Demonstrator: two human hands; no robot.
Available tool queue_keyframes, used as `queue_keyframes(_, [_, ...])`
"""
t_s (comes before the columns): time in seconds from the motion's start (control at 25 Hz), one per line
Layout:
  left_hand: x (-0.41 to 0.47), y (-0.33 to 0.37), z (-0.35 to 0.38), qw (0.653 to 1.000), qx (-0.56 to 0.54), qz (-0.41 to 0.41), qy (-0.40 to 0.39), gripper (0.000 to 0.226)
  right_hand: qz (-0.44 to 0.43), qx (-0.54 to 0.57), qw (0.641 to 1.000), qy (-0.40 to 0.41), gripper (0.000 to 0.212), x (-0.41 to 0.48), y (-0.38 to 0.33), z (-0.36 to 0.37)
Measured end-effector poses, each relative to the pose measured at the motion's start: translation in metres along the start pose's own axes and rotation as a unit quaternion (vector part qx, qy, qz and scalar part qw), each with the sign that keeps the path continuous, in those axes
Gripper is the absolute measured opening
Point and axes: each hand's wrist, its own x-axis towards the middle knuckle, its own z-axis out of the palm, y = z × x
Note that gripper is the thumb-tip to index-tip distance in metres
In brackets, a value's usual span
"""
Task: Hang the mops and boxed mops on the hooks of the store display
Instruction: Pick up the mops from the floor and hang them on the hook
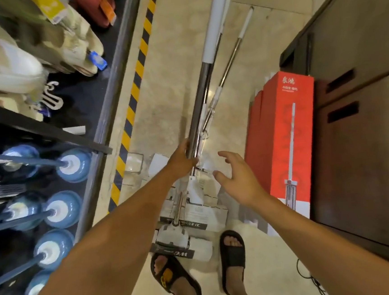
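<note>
I look straight down at the floor. My left hand is closed around the metal pole of a mop with a white upper grip; its white head rests near my feet. More mops lie on the floor beside it, their wrapped heads stacked under my hands. My right hand hovers open just right of the pole, holding nothing. Red boxed mops stand upright against a dark cabinet on the right.
The store display on the left holds hanging blue-and-white plungers and slippers. A yellow-black hazard stripe runs along its base. A dark wooden cabinet stands on the right. A black cable lies by my right foot.
</note>
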Motion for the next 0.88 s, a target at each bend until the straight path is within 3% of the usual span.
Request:
queue_keyframes(0.2, [-0.007,-0.01,-0.001,0.998,-0.064,-0.015,0.009,0.045,0.005,0.048,0.998,0.047,0.057,0.002,-0.025,-0.015])
queue_keyframes(0.48, [-0.076,-0.021,-0.006,0.999,-0.021,-0.025,-0.008,0.042,-0.045,0.167,0.979,0.104,0.056,0.006,-0.134,-0.066])
queue_keyframes(0.72, [-0.142,0.003,-0.024,0.996,0.03,-0.052,-0.065,0.052,-0.111,0.233,0.96,0.112,0.026,-0.018,-0.221,-0.104])
queue_keyframes(0.8, [-0.158,0.02,-0.035,0.998,0.014,-0.025,-0.047,0.055,-0.109,0.222,0.964,0.099,0.027,-0.032,-0.23,-0.11])
queue_keyframes(0.88, [-0.175,0.051,-0.049,0.999,0.011,0.042,0.003,0.044,-0.11,0.214,0.967,0.087,0.032,-0.049,-0.232,-0.112])
